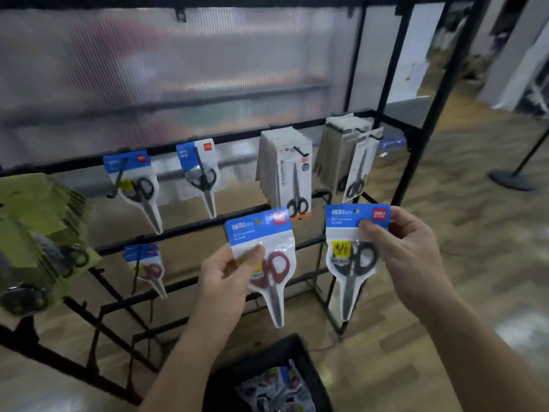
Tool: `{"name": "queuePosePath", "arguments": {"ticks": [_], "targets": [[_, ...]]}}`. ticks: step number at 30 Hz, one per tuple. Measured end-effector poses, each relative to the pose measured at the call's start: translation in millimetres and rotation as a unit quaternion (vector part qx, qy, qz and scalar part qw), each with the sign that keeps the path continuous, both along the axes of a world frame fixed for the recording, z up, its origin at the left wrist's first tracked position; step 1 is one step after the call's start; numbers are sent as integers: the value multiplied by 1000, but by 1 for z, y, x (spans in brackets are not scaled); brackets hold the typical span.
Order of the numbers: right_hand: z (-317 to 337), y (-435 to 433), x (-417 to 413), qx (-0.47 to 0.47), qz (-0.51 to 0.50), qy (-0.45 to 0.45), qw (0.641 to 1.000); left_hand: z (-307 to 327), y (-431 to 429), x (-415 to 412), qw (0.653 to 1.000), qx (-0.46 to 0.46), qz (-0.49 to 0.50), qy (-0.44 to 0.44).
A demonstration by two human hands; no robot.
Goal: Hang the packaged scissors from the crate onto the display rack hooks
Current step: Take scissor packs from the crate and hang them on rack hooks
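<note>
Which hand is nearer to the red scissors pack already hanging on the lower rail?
Left. The left hand holds its own pack just right of the hanging red scissors pack. The right hand is farther right, beyond the left hand.

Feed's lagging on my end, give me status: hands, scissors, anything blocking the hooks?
Left hand holds red-handled scissors pack. Right hand holds black-handled scissors pack. Neither hung yet; crate below holds more. Nothing blocking the rack.

One head-worn camera looks forward and down — close on the display rack [208, 138].
</note>
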State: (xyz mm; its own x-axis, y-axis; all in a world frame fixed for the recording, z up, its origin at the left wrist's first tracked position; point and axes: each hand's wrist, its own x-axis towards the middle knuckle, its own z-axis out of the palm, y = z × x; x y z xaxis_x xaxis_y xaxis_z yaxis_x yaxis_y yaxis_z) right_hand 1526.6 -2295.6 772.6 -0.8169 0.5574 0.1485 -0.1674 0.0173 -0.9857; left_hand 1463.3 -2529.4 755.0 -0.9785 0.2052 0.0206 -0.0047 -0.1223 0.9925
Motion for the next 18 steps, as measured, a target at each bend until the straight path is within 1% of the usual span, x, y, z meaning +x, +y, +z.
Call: {"name": "queuePosePath", "arguments": {"ticks": [4, 9, 14, 16, 18], "targets": [[1, 53, -11, -32, -45, 27, 998, 11, 47, -9, 999, 8, -37, -5], [-9, 141, -66, -36, -73, 17, 997, 12, 118, -41, 1000, -25, -10, -1], [0, 215, -143, -15, -26, 14, 999, 4, 188, -65, 997, -47, 62, -16], [0, 234, -170, -9, -5, 17, 1000, 2, 207, -74, 995, -22, 95, -22], [-4, 246, -190, -9, 23, 2, 1000, -2, 223, -80, 991, -1, 130, -35]]}}
